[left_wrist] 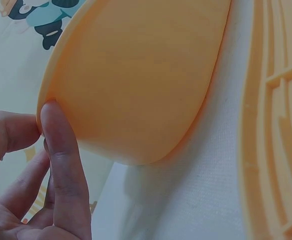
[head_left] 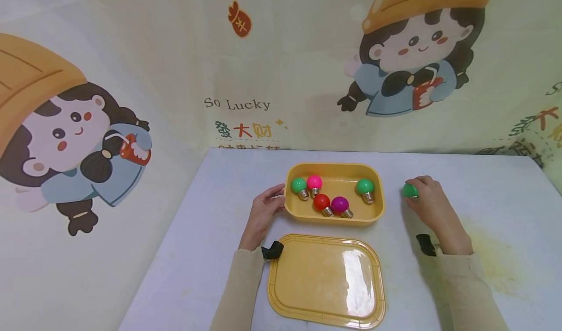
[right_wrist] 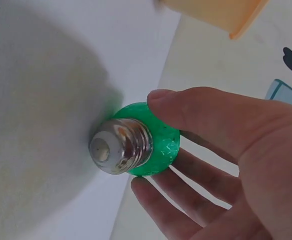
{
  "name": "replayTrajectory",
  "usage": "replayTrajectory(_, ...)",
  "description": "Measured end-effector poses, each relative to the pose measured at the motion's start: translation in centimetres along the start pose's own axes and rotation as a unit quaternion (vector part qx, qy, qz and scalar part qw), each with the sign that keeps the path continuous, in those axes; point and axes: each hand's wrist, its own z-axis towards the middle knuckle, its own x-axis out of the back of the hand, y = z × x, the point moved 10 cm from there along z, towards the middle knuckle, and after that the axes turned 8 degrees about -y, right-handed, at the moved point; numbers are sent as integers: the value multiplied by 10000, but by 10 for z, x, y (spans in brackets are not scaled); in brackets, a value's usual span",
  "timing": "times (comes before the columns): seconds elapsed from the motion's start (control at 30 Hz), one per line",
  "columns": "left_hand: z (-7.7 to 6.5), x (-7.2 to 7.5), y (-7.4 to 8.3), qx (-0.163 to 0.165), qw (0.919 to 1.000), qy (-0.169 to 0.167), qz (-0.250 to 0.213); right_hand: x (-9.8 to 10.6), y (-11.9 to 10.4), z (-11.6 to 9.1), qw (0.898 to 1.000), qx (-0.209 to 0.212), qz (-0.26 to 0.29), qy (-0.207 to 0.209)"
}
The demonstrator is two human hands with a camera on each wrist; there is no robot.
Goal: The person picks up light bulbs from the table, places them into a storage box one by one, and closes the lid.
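A yellow plastic bin (head_left: 333,219) stands on the table with several coloured light bulbs lying in it. Among them are a green bulb (head_left: 299,185) and a pink bulb (head_left: 314,182) at the left, a red bulb (head_left: 322,202) and a purple bulb (head_left: 340,204) at the front, and another green bulb (head_left: 365,186) at the right. My left hand (head_left: 264,213) pinches the bin's left rim, thumb against the outer wall in the left wrist view. To the right of the bin, my right hand (head_left: 432,206) grips a green light bulb (right_wrist: 158,147) between thumb and fingers, close over the table; its metal screw base shows.
A flat yellow lid (head_left: 325,277) with a raised rim lies in front of the bin. The white table (head_left: 483,184) ends at a cloth backdrop (head_left: 303,77) printed with cartoon figures. Black straps (head_left: 273,250) are on both wrists.
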Motion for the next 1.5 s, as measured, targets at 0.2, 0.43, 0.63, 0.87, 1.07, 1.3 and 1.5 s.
replayTrajectory(0.2,0,-1,2,-18,10000,-68,24,-1,6,1,9996,-232,74,-142)
replayTrajectory(0.43,-1,-2,4,-33,9999,-95,62,-2,13,1,9985,-480,189,-190)
replayTrajectory(0.63,-1,-4,7,-151,9998,-141,-35,-6,22,2,9958,-805,299,-307)
replayTrajectory(0.87,-1,-4,7,-224,9996,-150,-66,-7,25,3,9945,-905,360,-380)
replayTrajectory(1.07,-1,-3,5,-172,9997,-148,-73,-6,25,0,9948,-890,404,-274)
replayTrajectory(1.3,-1,-4,5,-124,9998,-166,-85,-2,22,-2,9963,-713,466,-81)
replayTrajectory(1.5,-2,-4,5,-137,9998,-157,-31,3,13,-3,9973,-510,514,89)
